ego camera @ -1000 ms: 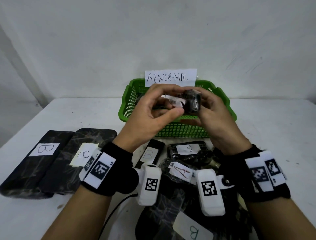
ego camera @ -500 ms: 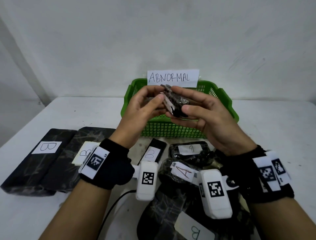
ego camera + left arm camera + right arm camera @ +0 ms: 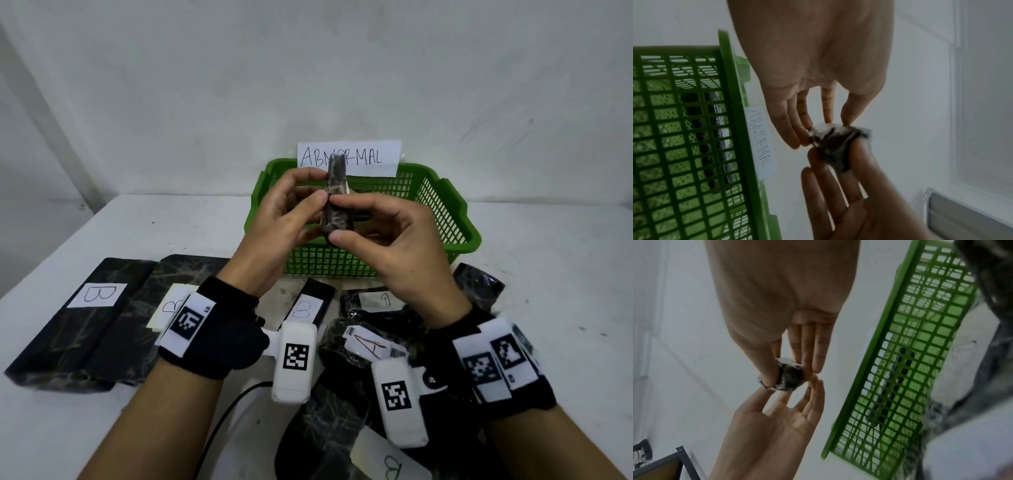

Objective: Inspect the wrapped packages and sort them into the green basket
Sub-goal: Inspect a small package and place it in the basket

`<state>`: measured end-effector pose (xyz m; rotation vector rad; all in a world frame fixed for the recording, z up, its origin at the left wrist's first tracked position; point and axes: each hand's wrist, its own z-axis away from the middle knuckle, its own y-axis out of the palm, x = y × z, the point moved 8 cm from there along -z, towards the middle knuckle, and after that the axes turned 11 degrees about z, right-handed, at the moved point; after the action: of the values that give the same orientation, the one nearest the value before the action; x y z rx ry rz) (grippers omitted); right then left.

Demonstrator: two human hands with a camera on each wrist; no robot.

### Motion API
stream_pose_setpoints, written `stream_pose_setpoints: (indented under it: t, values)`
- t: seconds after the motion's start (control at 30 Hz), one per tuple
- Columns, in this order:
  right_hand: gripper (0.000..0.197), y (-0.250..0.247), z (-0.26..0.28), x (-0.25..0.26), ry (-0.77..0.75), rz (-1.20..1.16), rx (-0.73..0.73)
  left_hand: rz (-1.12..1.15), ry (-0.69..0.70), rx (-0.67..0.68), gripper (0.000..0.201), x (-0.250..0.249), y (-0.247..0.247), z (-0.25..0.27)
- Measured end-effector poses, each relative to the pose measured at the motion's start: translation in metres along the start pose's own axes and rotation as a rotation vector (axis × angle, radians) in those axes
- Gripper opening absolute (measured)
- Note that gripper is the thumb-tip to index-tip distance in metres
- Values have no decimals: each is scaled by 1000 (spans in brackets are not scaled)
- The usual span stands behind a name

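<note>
Near edge of the worktop (image 3: pixel 548 274): a dark wrapped package with a "B" label (image 3: pixel 346 442) lies at the front, partly under the wrists. Just behind it sits a package labelled "A" (image 3: pixel 356 342); beyond that, one with a label reading like "9" (image 3: pixel 373 301) and a narrow one labelled "B" (image 3: pixel 310 305). Toward the left edge, two long flat packages (image 3: pixel 78 325) lie side by side, each with a "B" label.

Above these, both hands are raised. Left hand (image 3: pixel 284 219) pinches the small dark wrapped package (image 3: pixel 335 198) between thumb and fingertips at its upper half. Right hand (image 3: pixel 394 240) pinches its lower end, thumb in front, fingers behind. Package held upright, edge-on to the head camera, in the air over the near wall of the green basket (image 3: pixel 445 212).

Far centre of the worktop: the basket, with a dark item visible through its mesh in both wrist views. A white sign reading "ABNORMAL" (image 3: pixel 370 157) is fixed on its far rim.
</note>
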<state>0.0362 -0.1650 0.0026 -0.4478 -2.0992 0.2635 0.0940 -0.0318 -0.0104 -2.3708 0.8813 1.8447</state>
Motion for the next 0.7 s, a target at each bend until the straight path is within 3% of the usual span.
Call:
stream_pose_setpoints:
  t: [0.17,0.33,0.5,0.7]
  values:
    - [47,-8,-3,-5,36,-15,167,70,19,4,34,-6,-2,1]
    - [60,-27,-7,-17,231,-97,-31,-2,13,102,46,-5,18,5]
    - [22,-30,-5,-26,300,-84,-2,-121,24,173,48,0,28,8]
    - [12,-36,-7,-26,254,50,-106,-137,60,179,49,2,32,10]
